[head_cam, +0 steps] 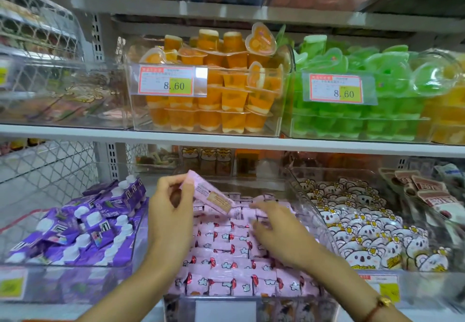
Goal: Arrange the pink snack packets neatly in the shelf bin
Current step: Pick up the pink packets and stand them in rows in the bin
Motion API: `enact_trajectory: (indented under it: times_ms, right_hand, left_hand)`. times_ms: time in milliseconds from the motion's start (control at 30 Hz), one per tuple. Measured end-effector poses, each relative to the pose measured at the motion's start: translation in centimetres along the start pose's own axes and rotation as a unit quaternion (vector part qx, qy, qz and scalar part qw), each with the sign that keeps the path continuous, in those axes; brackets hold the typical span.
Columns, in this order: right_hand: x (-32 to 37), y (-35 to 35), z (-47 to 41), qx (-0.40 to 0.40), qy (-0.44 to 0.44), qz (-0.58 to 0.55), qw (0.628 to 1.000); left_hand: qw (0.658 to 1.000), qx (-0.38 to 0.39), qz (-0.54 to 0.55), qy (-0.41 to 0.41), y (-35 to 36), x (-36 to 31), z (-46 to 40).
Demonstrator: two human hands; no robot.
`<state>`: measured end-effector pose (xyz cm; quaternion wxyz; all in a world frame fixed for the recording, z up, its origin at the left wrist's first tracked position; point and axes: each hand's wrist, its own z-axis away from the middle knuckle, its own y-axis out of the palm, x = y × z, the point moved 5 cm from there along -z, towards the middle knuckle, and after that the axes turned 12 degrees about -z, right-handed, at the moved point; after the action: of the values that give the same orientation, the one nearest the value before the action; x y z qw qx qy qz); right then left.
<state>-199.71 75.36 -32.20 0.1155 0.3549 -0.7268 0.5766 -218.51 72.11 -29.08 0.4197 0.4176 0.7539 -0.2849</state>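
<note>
Several pink snack packets (226, 266) with cloud prints lie in rows inside a clear shelf bin (312, 196) on the lower shelf. My left hand (168, 211) pinches one pink packet (211, 193) by its upper end and holds it tilted above the back of the bin. My right hand (274, 226) reaches over the packets at the back right, fingers curled onto the pile; it is blurred and whether it grips a packet is unclear.
A bin of purple spouted pouches (83, 226) stands to the left, a bin of koala-print packets (364, 226) to the right. Above are bins of orange jelly cups (214, 87) and green jelly cups (364, 110) with price tags.
</note>
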Motion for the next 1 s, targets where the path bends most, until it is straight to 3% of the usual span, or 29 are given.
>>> enact_trajectory:
  times_ms: [100, 300, 400, 500, 567, 667, 733, 833, 1000]
  right_hand:
    - [2.5, -1.2, 1.4, -0.12, -0.106, -0.049, 0.986]
    - [5.3, -0.6, 3.4, -0.123, -0.212, -0.018, 0.969]
    - [3.9, -1.0, 3.1, -0.108, -0.123, -0.222, 0.961]
    - [2.4, 0.0, 2.7, -0.022, 0.072, -0.496, 0.865]
    - [2.2, 0.4, 2.7, 0.003, 0.12, -0.535, 0.836]
    - [2.3, 0.9, 2.9, 0.044, 0.127, -0.521, 0.843]
    - [2.5, 1.2, 3.0, 0.068, 0.128, -0.523, 0.84]
    - [3.0, 1.0, 3.0, 0.063, 0.12, -0.586, 0.799]
    - [2.7, -0.5, 3.0, -0.03, 0.084, -0.641, 0.762]
  left_hand:
    - [0.997, 0.01, 0.05, -0.06, -0.5, 0.7, 1.1]
    - [0.96, 0.086, 0.176, -0.202, 0.7, 1.2, 2.9]
    - [0.96, 0.14, 0.151, -0.188, 0.6, 1.1, 2.6]
    - [0.965, 0.213, 0.081, -0.127, 0.6, 0.9, 2.2]
    - [0.959, 0.259, 0.041, -0.107, 0.9, 1.0, 2.3]
    - [0.942, 0.309, 0.067, -0.116, 1.6, 1.1, 2.9]
    - [0.945, 0.304, 0.066, -0.102, 1.7, 1.0, 2.9]
    - [0.958, 0.241, 0.11, -0.114, 1.5, 1.1, 2.7]
    - [0.985, 0.151, 0.054, -0.061, 0.8, 0.7, 2.5]
